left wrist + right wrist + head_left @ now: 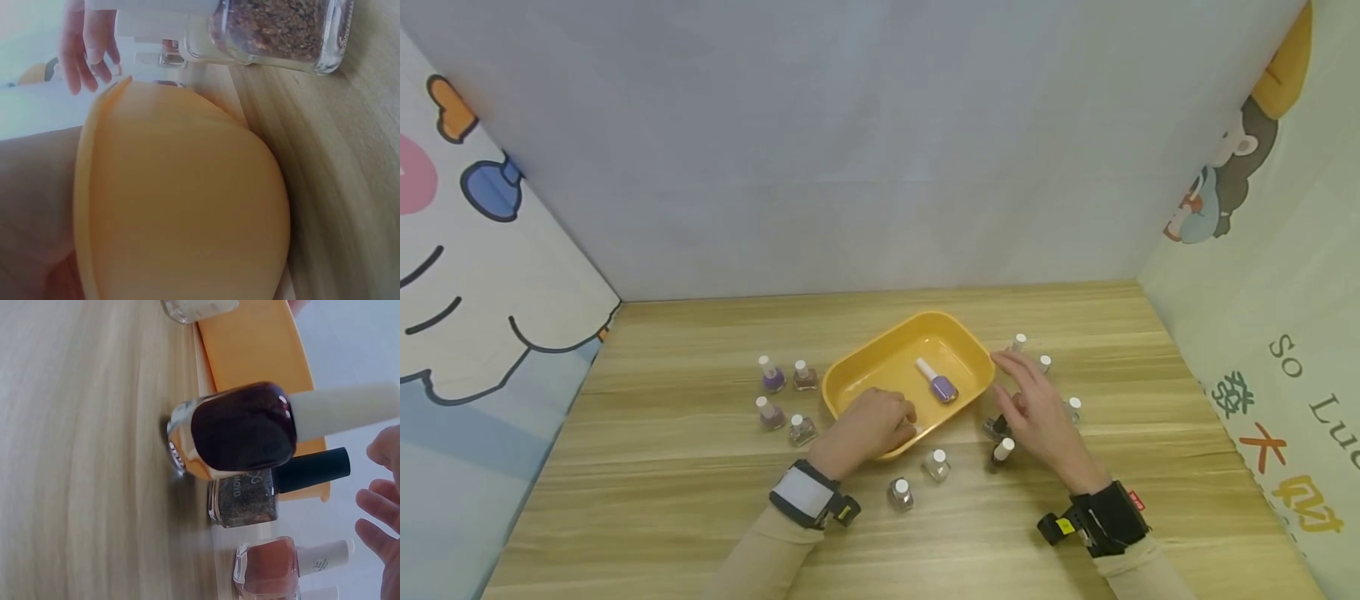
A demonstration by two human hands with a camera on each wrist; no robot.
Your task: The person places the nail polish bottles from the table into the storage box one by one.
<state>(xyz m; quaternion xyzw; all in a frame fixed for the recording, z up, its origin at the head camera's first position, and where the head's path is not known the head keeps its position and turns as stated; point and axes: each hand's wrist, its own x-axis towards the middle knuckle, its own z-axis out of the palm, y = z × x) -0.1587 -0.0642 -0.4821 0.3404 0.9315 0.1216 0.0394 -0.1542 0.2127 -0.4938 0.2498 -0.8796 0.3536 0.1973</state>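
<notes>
A yellow tray point(865, 358) sits mid-table, with a purple nail polish bottle point(943, 388) lying in it. My left hand point(872, 421) reaches over the tray's near left rim, fingers curled down inside. A small whitish bit of a nail polish bottle point(917, 429) shows at its fingertips; the rest is hidden. My right hand point(1037, 408) hovers by the tray's right end, fingers loosely bent and holding nothing. Below it stand a dark nail polish bottle point(244, 428) with a white cap and a glittery grey one point(244, 497) with a black cap.
Several purple and brownish bottles point(772, 377) stand left of the tray. A pale bottle point(937, 465) and a glitter bottle point(901, 494) stand before it. More white-capped bottles point(1074, 407) are around the right hand. A pale wall point(880, 167) rises behind the table.
</notes>
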